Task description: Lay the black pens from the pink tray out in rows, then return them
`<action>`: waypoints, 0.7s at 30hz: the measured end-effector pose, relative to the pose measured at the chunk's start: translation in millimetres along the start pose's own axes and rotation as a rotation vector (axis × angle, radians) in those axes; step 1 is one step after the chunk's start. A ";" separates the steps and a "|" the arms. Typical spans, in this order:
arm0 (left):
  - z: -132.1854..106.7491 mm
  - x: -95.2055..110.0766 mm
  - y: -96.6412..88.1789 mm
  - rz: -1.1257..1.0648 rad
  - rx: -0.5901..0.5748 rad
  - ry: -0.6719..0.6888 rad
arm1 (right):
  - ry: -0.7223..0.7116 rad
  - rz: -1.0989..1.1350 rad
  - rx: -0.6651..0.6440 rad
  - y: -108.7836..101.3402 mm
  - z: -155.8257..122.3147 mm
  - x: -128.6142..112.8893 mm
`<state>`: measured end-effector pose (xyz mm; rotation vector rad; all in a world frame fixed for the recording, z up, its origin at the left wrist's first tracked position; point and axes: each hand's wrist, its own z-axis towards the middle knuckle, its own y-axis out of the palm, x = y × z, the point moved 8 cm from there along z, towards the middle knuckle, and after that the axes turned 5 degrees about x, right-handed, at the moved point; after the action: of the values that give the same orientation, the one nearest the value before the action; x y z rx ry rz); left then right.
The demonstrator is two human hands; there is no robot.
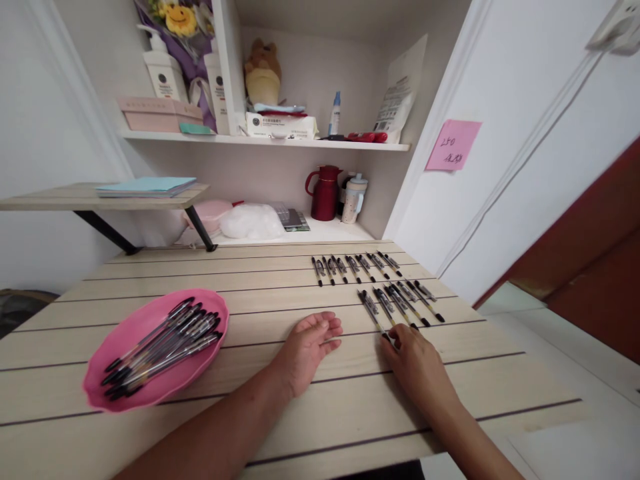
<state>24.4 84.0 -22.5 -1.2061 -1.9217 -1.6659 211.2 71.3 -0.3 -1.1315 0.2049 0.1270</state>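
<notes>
Right of the bowl [125, 330], the right hand [417, 367] pinches a pen [371, 308], likely aligning it (left hand [307, 350] empty, loosely spread); release needs care.

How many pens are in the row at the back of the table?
7 pens, side by side on the table towards the right, behind the nearer row of pens. None there looks hidden.
</notes>
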 end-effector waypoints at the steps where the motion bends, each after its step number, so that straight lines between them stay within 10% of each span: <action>1: 0.1 -0.1 -0.1 0.000 -0.001 0.000 | 0.002 0.005 0.004 -2.1 -5.3 -0.9; 21: -7.9 0.4 10.2 0.341 -0.029 0.145 | -0.055 0.017 0.025 -12.2 -40.7 -24.3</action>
<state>29.8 76.4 -13.5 -1.2993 -1.5128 -1.5561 186.0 29.3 -0.7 -1.1001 0.1666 0.1704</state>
